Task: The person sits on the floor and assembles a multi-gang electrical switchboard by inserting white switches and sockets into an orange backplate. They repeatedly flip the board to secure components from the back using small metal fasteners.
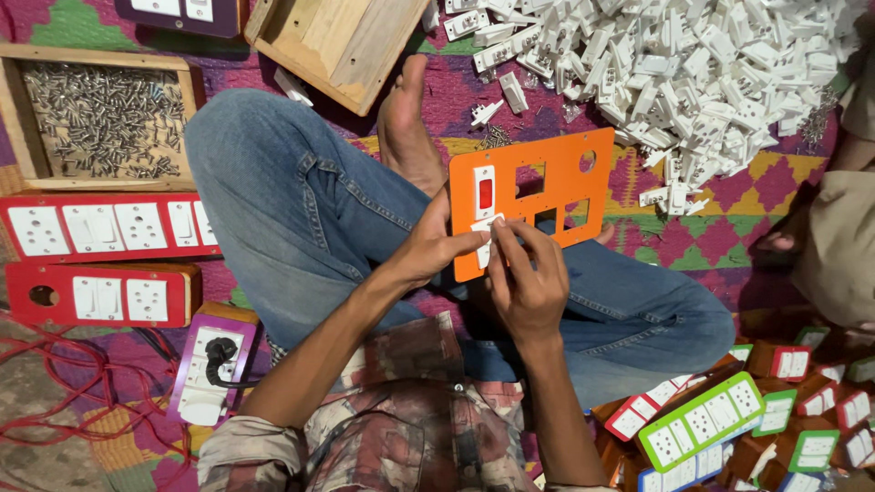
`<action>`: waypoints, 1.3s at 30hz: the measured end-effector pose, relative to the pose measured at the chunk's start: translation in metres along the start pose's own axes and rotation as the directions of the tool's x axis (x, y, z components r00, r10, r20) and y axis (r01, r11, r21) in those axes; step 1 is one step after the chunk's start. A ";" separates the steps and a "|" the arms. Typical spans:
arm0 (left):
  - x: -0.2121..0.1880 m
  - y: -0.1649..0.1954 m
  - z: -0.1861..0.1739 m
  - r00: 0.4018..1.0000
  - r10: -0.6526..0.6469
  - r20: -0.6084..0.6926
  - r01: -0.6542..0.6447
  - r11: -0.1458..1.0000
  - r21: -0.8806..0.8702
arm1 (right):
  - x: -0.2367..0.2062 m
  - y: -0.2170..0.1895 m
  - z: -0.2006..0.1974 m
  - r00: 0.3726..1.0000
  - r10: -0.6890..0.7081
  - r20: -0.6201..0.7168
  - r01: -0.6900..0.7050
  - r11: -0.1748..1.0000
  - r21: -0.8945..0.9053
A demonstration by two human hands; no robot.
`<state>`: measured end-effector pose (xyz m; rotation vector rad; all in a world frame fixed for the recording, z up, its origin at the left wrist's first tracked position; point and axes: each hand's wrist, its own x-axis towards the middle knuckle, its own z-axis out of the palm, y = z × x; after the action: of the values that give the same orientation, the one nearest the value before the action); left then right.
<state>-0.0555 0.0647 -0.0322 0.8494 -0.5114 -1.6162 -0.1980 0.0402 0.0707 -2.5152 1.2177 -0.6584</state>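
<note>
An orange switchboard plate (pixel 556 196) with several rectangular cut-outs and one round hole rests over my crossed legs. One white switch with a red rocker (pixel 485 192) sits in its left side. My left hand (pixel 428 248) grips the plate's left edge, thumb laid across the front. My right hand (pixel 526 278) pinches a small white switch part (pixel 486 226) against a cut-out below the fitted switch. The fingers hide most of that part.
A large heap of white switch parts (pixel 693 73) lies ahead on the patterned mat. A wooden tray of screws (pixel 100 118) and red finished boards (pixel 100 228) lie left. Several coloured finished boards (pixel 729 419) pile at right, by another person's leg (pixel 838 237). Red wire (pixel 64 383) coils at lower left.
</note>
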 end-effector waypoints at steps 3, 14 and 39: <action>0.000 -0.003 -0.001 1.000 -0.026 -0.002 0.026 0.998 -0.051 | -0.001 0.000 -0.003 0.998 -0.038 0.052 0.040 0.998 -0.039; 0.001 0.001 0.000 0.998 -0.058 0.017 0.060 0.992 -0.112 | -0.017 0.019 -0.010 0.965 -0.118 0.236 0.131 0.990 -0.042; 0.015 0.120 0.037 0.914 0.339 0.223 -0.403 0.688 0.603 | -0.015 0.015 -0.058 0.751 0.603 0.269 -0.321 -0.023 0.947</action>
<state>-0.0062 0.0188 0.0752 1.0807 -1.2750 -1.0932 -0.2454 0.0407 0.1098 -0.7834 1.0189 -1.0681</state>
